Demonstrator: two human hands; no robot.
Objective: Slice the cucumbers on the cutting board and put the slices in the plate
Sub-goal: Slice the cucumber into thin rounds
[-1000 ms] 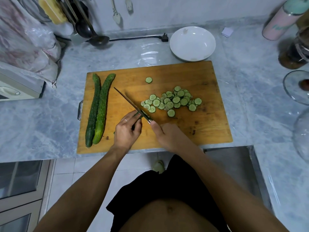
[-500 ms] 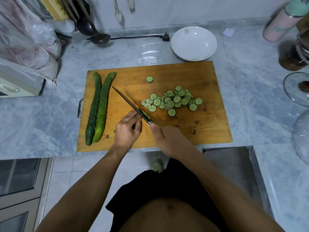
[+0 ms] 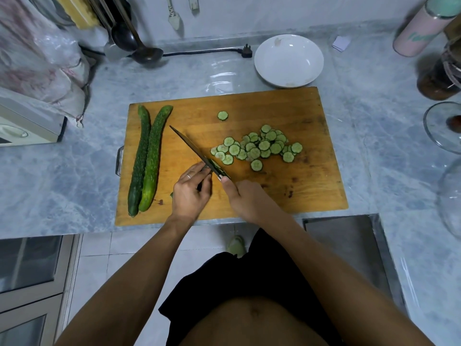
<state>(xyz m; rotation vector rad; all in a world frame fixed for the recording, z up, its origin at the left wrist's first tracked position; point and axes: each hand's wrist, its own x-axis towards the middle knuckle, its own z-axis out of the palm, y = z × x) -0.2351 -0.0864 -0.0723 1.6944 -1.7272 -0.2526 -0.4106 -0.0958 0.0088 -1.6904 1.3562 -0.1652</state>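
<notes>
- On the grey marbled stone bench (image 3: 374, 136) lies a rectangular wooden cutting board (image 3: 287, 106) with a small metal handle on its left edge.
- Along the board's left side two long, bumpy whole green cucumbers (image 3: 147, 158) lie side by side, touching, running from the far end toward the near edge.
- Right of centre sits a loose heap of round pale-green cucumber slices (image 3: 259, 147) — overlapping one another, with a single slice (image 3: 222, 115) apart toward the far edge and another just near the heap's front.
- The left hand (image 3: 190, 193) rests near the board's front, fingers curled down over a short cucumber end, which is mostly hidden beneath them.
- The right hand (image 3: 245, 198) has its grip closed around the handle of a dark narrow-bladed kitchen knife (image 3: 197, 152); the blade slants away to the left, its heel beside the left fingertips, with green cucumber showing against it there.
- Beyond the board's far edge, just touching it in view, stands a round white shallow plate (image 3: 264, 68) — no slices in it.
</notes>
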